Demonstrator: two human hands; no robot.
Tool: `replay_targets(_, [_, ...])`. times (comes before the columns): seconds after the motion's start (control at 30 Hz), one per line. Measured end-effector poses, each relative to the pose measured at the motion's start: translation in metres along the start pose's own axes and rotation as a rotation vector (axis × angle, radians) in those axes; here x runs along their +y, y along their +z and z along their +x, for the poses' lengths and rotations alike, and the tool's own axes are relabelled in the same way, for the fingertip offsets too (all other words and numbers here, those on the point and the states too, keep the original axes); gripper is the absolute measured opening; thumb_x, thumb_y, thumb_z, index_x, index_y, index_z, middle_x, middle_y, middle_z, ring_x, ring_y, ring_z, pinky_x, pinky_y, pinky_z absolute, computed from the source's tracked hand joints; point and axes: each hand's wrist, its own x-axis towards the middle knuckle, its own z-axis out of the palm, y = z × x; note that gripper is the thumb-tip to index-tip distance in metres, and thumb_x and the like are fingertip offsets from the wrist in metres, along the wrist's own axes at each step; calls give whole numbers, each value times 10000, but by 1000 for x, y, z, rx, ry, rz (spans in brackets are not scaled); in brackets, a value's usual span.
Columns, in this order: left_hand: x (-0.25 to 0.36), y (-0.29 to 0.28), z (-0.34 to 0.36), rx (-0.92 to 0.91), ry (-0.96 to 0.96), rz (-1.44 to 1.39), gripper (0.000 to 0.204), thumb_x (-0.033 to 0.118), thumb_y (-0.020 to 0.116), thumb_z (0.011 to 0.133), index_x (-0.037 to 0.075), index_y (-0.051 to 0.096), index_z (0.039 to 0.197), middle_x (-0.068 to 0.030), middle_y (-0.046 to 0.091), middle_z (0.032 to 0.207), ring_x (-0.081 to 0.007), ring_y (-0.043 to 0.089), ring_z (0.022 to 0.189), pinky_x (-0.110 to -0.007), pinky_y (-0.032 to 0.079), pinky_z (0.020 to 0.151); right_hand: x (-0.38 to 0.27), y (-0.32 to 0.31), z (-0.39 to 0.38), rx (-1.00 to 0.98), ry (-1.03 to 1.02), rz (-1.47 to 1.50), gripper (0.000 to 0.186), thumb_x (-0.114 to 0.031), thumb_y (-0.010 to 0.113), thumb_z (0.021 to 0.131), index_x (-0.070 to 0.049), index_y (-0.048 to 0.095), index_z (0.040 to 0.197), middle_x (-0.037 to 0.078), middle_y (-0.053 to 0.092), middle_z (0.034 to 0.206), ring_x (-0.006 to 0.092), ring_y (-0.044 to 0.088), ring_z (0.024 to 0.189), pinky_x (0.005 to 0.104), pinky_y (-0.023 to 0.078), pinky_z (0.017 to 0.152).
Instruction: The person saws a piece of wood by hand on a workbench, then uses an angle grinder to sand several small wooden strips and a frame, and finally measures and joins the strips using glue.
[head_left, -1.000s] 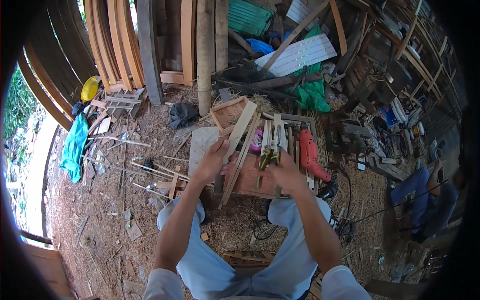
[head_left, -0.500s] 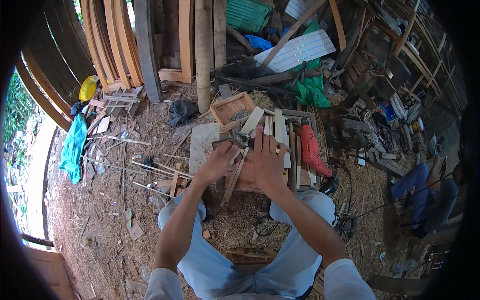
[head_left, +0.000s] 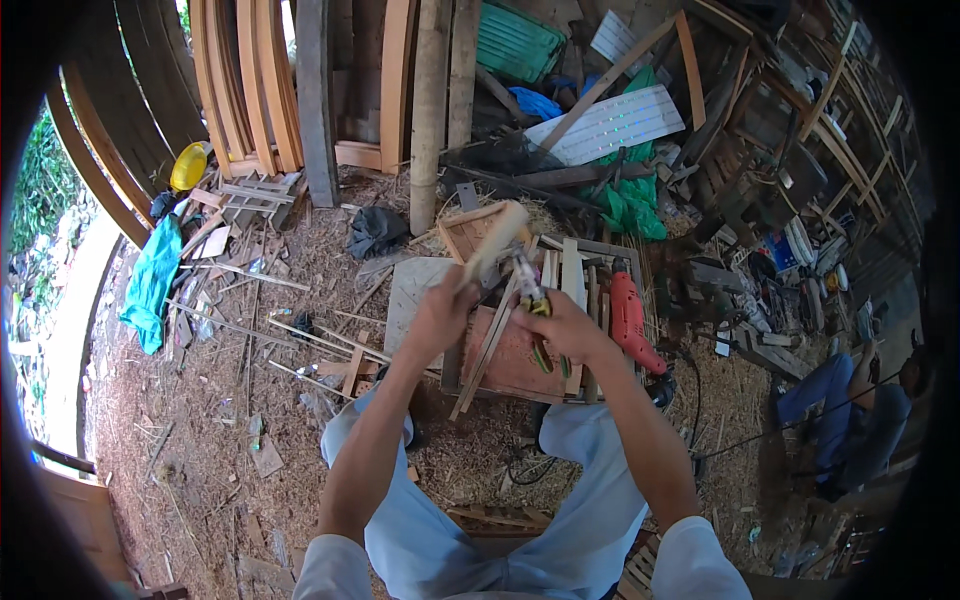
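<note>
My left hand (head_left: 441, 315) is closed round the lower end of a pale wooden piece (head_left: 498, 238), tilted up and blurred by motion. My right hand (head_left: 568, 328) grips pliers (head_left: 541, 302) with yellow-and-black handles, their jaws pointing away from me and close to the wood. Under both hands is a low work surface with a reddish-brown board (head_left: 512, 362). Thin wooden strips (head_left: 485, 358) lie across it, between my hands. Behind the pale piece, partly covered by it, sits a shallow wooden box (head_left: 463, 237).
A red power drill (head_left: 630, 322) lies right of my right hand, beside several wood strips (head_left: 572, 275). A grey board (head_left: 408, 300) is at the left. Scraps and shavings cover the ground. A bamboo post (head_left: 427, 130) stands ahead; another person (head_left: 850, 410) is at far right.
My hands have drawn apart from where they were close together over the work surface. The left has raised the pale wooden piece, and the pliers in my right hand now show plainly.
</note>
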Motion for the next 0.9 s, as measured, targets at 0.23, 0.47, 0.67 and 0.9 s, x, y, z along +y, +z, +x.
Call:
replay_targets(0.23, [-28, -20, 14, 77, -432, -460, 230, 188, 505, 962, 39, 562, 1128, -42, 605, 898, -141, 534, 690, -299, 429, 644, 27, -48, 104, 339, 177, -846, 258, -111, 670, 774, 27, 585, 975, 166, 656, 818, 304, 654, 751, 387, 514, 670])
replay_targets(0.47, [-33, -10, 17, 150, -513, -430, 306, 197, 588, 913, -6, 578, 1142, -58, 608, 943, -141, 536, 844, -288, 431, 745, 9, -46, 170, -73, 350, -1562, 278, -111, 738, 620, -10, 716, 878, 219, 680, 910, 340, 676, 866, 400, 539, 754])
replay_targets(0.67, [-20, -2, 23, -108, -580, -626, 336, 126, 580, 915, -49, 522, 1195, -122, 592, 1070, -206, 652, 886, -296, 533, 761, 5, -68, 150, 66, 211, -1516, 211, -136, 709, 671, 54, 678, 756, 245, 658, 800, 365, 671, 801, 413, 536, 692])
replay_targets(0.9, [-14, 13, 27, -99, -652, -630, 327, 224, 564, 939, -17, 535, 1159, -69, 595, 994, -155, 597, 794, -285, 491, 749, 4, -98, 28, 459, 383, -291, 488, -127, 599, 867, 45, 421, 1288, 129, 601, 755, 225, 607, 613, 361, 499, 513])
